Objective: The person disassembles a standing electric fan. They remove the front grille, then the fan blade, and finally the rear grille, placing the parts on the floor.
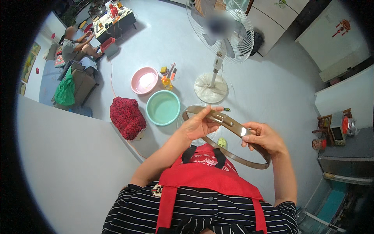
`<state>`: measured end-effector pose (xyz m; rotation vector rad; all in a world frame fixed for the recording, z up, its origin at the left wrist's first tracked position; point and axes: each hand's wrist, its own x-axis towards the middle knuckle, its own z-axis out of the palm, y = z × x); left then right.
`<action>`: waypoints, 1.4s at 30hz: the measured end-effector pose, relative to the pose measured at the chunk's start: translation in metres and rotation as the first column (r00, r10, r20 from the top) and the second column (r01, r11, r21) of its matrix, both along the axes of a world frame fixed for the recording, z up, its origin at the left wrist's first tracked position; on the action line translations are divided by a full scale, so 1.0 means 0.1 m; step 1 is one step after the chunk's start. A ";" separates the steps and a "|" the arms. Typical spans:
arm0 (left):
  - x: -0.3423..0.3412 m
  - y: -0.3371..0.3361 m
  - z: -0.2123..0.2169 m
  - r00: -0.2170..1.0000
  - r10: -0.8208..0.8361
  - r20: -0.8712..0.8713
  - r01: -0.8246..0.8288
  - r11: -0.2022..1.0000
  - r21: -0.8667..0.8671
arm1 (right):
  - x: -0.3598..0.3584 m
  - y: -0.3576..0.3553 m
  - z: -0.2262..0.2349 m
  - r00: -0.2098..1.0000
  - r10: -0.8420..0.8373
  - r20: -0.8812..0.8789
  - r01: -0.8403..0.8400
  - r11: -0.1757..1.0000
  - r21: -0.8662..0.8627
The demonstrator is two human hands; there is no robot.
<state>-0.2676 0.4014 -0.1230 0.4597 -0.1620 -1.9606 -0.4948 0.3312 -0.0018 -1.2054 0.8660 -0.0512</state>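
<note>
Pinching a brown band (235,127), left hand (197,125) and right hand (268,139) flank its clip (225,119); bottle (166,82) with orange-yellow contents sits near pink basin (144,80) and green basin (163,108).

1. We count two hands of our own: one left hand (198,125), one right hand (269,137).
2. We have one brown hoop (236,127).
3. We find two basins: one pink basin (144,80), one green basin (163,108).
4. We see one standing fan (218,57).
5. We make out one yellow bottle (166,82).
6. We spot one green bag (65,90).
7. We note one other person (72,48).
8. We tally one hanging ornament (343,28).
</note>
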 end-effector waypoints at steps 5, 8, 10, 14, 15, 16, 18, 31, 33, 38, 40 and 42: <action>-0.18 0.17 -0.67 0.990 -0.123 0.068 0.101 0.960 0.262 | -0.38 -0.25 -0.68 0.986 -0.161 -0.052 0.159 0.986 -0.046; -0.17 0.51 -1.34 0.979 -0.086 0.184 -0.019 0.863 0.505 | -0.62 -0.30 -1.07 0.963 -0.252 -0.093 0.248 0.967 -0.057; -0.10 0.74 -1.75 0.966 -0.037 0.254 -0.132 0.777 0.615 | -0.84 -0.33 -1.45 0.954 -0.272 -0.123 0.269 0.962 -0.042; 0.12 1.32 -2.64 0.837 -0.139 0.529 -0.309 0.678 0.667 | -1.36 -0.24 -2.52 0.935 -0.260 -0.243 0.217 0.958 -0.189; 0.16 1.38 -2.49 0.714 -0.221 0.665 -0.354 0.705 0.615 | -1.47 -0.19 -2.71 0.922 -0.255 -0.292 0.178 0.947 -0.266; 0.24 1.48 -2.48 0.652 -0.231 0.723 -0.350 0.754 0.556 | -1.57 -0.15 -2.91 0.906 -0.249 -0.343 0.132 0.935 -0.330; 0.35 1.65 -2.52 0.517 -0.312 0.797 -0.332 0.785 0.522 | -1.72 -0.07 -3.16 0.858 -0.233 -0.458 0.028 0.911 -0.412; -0.41 1.26 -2.62 0.509 -0.484 0.712 -0.087 0.793 0.602 | -2.26 0.10 -4.13 0.563 -0.133 -0.815 -0.325 0.872 -0.366; -0.52 1.14 -2.71 0.473 -0.489 0.732 -0.097 0.797 0.596 | -2.37 0.04 -4.37 0.533 -0.155 -0.832 -0.339 0.862 -0.378; -0.76 0.84 -2.83 0.385 -0.518 0.764 -0.071 0.808 0.584 | -2.52 -0.29 -4.55 0.504 -0.233 -0.832 -0.334 0.835 -0.436; -0.78 0.79 -2.85 0.327 -0.603 0.728 -0.028 0.763 0.645 | -2.58 -0.32 -4.61 0.486 -0.196 -0.851 -0.350 0.849 -0.395; -0.73 0.85 -2.95 0.236 -0.683 0.691 0.024 0.715 0.698 | -2.59 -0.34 -4.64 0.455 -0.136 -0.880 -0.373 0.868 -0.327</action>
